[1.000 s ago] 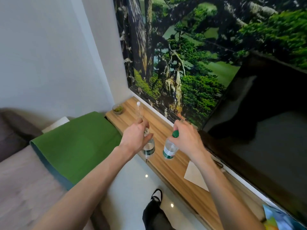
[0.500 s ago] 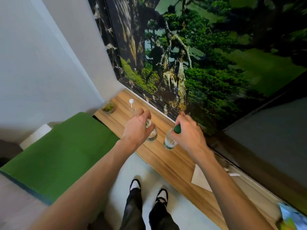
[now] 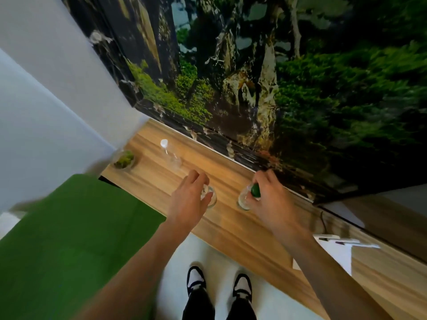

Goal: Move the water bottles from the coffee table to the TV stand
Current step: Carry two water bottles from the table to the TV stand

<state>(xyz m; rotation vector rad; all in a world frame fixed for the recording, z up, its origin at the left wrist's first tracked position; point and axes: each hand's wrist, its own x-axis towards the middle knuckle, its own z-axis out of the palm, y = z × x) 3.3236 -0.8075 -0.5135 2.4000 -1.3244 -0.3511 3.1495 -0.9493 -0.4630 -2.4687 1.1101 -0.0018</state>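
Wood-grain TV stand [image 3: 233,229] runs below a forest mural. At its left stands a clear, white-capped bottle [image 3: 170,154]. Next, the left hand [image 3: 190,199] curls loosely over a clear bottle [image 3: 210,197] standing upright. Rightward, the right hand [image 3: 268,202] pinches the green-capped bottle [image 3: 247,199], also upright.

TV stand [image 3: 233,229]: wood-grain top, smooth, satin sheen. Three bottles: clear glossy plastic; white-capped bottle [image 3: 170,155]; green cap [image 3: 256,191] smooth plastic. Green cloth [image 3: 69,239]: matt, finely textured. Paper sheet [image 3: 332,255]: white, matt. Floor [image 3: 219,255]: pale, smooth.
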